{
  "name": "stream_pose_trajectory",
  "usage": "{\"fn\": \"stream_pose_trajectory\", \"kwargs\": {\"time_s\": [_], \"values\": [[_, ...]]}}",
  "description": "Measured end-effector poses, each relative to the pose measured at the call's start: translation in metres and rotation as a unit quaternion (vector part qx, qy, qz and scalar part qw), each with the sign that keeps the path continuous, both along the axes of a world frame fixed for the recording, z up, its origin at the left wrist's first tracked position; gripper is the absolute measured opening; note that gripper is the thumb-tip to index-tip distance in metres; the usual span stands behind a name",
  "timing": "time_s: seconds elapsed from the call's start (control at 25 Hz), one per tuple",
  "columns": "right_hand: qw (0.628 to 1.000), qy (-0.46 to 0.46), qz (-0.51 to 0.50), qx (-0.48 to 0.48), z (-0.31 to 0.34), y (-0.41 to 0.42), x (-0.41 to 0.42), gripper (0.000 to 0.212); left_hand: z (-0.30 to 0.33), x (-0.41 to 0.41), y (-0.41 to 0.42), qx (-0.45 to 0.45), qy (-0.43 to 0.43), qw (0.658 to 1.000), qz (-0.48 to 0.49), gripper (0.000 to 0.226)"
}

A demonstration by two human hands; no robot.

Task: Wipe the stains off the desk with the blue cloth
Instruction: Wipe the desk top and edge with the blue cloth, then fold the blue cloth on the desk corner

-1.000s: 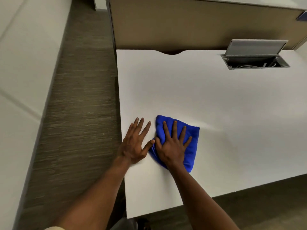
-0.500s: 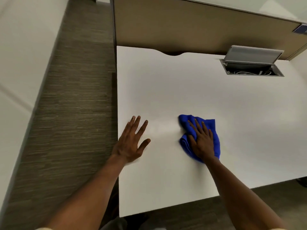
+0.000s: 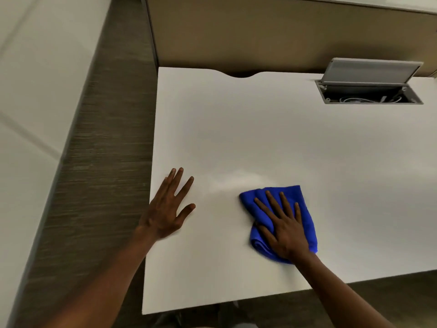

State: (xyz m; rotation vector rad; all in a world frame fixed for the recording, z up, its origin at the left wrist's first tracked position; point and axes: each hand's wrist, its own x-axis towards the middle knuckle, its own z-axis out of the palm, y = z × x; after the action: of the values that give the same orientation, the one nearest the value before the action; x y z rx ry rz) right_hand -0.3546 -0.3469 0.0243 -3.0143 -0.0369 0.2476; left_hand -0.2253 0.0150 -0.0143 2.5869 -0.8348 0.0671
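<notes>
An open cable box with its lid tilted up is sunk into the white desk at the far right, well apart from the blue cloth; a tan partition backs the desk; the bunched cloth lies near the desk's front edge, its long axis running front to back; the right hand presses it flat, fingers straight and spread; the left hand rests flat left of the cloth, fingers apart
</notes>
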Motion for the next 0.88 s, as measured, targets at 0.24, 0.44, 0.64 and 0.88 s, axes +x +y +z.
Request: {"fn": "stream_pose_trajectory", "kwargs": {"time_s": [0.24,0.44,0.64,0.88], "values": [[0.985,0.007,-0.165,0.049,-0.009,0.064,0.096,0.082,0.006,0.005,-0.005,0.034,0.012,0.999,0.003,0.077],[0.994,-0.002,-0.059,0.09,-0.013,0.145,0.09,0.089,0.021,-0.005,-0.026,-0.095,0.118,0.978,0.141,0.083],[0.993,-0.004,0.048,0.112,-0.018,0.195,0.044,0.088,0.024,-0.021,-0.023,-0.143,0.162,0.963,0.164,0.088],[0.973,0.037,0.129,0.188,0.007,0.171,0.006,0.078,0.029,-0.034,-0.018,-0.086,0.173,0.972,0.134,0.095]]}}
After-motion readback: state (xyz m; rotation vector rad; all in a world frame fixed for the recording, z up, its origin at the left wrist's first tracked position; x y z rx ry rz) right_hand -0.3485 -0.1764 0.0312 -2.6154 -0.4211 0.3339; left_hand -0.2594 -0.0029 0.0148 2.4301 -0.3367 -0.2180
